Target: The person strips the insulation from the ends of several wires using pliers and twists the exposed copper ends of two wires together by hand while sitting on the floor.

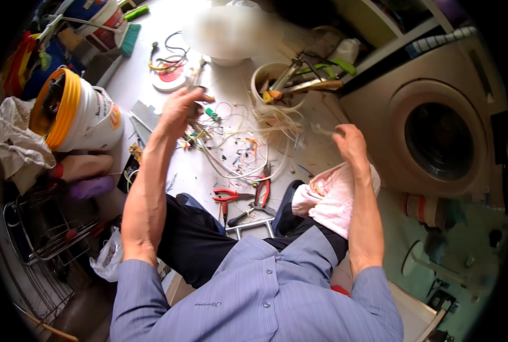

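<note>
Our left hand (179, 109) clasps a blurred object (194, 110), wires (288, 128) to its right; whether our right hand (352, 143) grips, we cannot tell.

Logged from my remote head view: left hand (182, 111), fingers bent at a blurred object (194, 107), grip unclear; right hand (352, 145), raised near a pink cloth (328, 199); two red-handled pliers (227, 198), on the floor (179, 176); pale cable (282, 124), tangled; white bucket (255, 91), tools inside; washing machine (396, 131), at right.
</note>
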Available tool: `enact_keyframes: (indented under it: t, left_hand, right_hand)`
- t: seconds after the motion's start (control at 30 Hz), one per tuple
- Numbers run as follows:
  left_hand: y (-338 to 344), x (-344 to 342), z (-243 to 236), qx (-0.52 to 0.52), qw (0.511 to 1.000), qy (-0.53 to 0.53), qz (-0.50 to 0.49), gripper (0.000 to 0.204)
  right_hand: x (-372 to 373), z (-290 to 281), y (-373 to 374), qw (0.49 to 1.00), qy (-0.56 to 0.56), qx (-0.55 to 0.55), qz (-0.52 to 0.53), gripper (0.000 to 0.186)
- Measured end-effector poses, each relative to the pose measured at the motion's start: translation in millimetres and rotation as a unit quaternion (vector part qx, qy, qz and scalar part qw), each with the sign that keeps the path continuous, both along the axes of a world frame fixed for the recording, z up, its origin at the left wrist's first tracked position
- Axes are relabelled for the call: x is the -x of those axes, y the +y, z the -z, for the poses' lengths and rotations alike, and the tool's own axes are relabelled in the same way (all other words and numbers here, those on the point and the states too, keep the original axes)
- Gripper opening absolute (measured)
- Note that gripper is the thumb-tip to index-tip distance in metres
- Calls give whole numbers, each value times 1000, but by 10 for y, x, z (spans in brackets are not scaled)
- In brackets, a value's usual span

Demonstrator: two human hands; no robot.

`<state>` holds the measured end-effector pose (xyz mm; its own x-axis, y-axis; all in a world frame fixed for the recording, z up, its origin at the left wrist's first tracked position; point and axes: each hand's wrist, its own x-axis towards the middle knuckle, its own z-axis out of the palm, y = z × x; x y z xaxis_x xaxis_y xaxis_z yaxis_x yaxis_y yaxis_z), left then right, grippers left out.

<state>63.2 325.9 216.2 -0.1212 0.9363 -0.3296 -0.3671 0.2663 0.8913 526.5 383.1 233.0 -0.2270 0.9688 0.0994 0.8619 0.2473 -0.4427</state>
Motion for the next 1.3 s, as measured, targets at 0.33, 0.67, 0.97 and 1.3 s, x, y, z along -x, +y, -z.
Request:
enact_keyframes:
  t: [0.33, 0.67, 0.97, 1.3]
  left_hand:
    - [-170, -648, 196, -25, 960, -111, 255, 27]
    - [-236, -822, 176, -28, 940, 11, 340, 27]
    - [-248, -709, 39, -99, 919, 23, 381, 49]
    - [-92, -224, 297, 57, 979, 154, 124, 30]
  right_hand:
    - [1693, -350, -348, 879, 363, 301, -64, 32]
    - [1924, -241, -437, 777, 493, 388, -43, 22]
    - [1784, -207, -507, 809, 498, 304, -70, 17]
    - [1305, -258, -350, 615, 708, 349, -3, 9]
